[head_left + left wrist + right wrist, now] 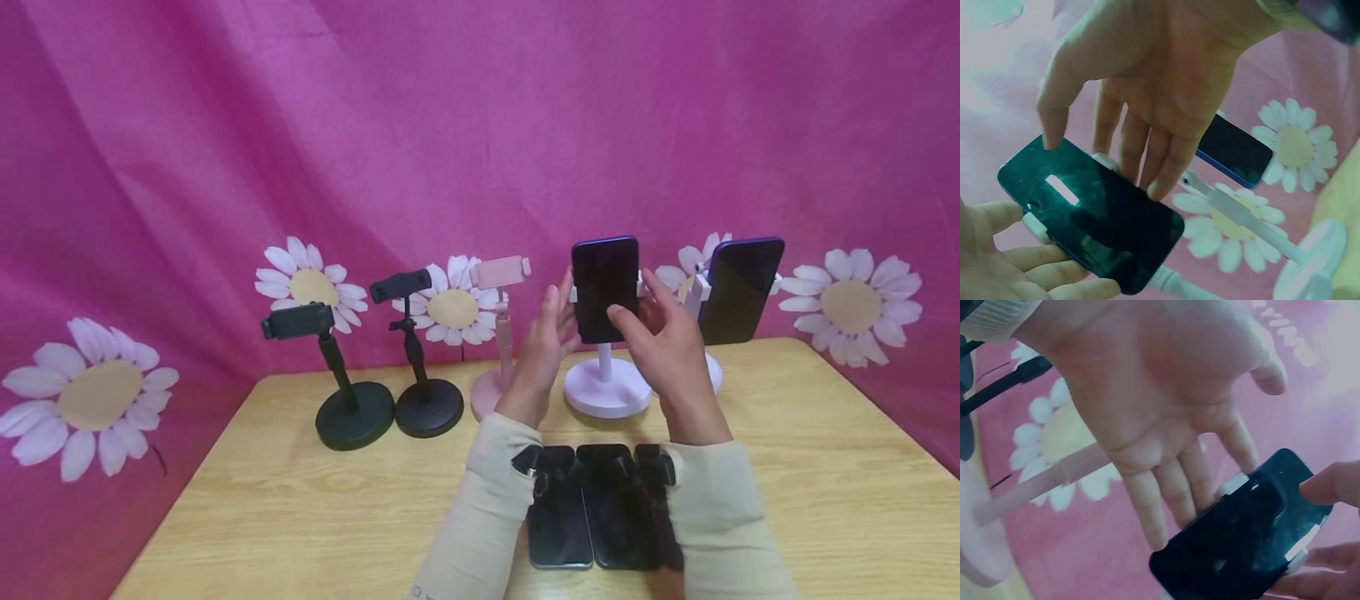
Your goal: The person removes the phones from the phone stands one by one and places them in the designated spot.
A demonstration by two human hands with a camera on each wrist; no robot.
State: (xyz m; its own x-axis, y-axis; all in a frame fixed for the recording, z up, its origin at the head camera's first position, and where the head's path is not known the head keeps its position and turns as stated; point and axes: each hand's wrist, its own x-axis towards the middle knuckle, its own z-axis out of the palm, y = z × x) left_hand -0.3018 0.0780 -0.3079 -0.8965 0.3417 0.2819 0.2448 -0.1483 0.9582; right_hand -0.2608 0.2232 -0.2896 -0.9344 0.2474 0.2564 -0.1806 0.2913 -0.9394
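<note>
A dark phone with a purple edge stands upright in the clamp of a white phone stand. My left hand is at its left side, fingers extended along the edge by the white clamp pad. At the opposite side, my right hand reaches its fairly straight fingers to the edge and clamp; its thumb sticks out in front of the screen. Both wrist views show the two hands flanking the phone. Neither hand is wrapped round it.
To the right, another phone sits in a white stand. On the left are a pink stand and two black stands. Several dark phones lie on the wooden table below my forearms. A pink flowered cloth hangs behind.
</note>
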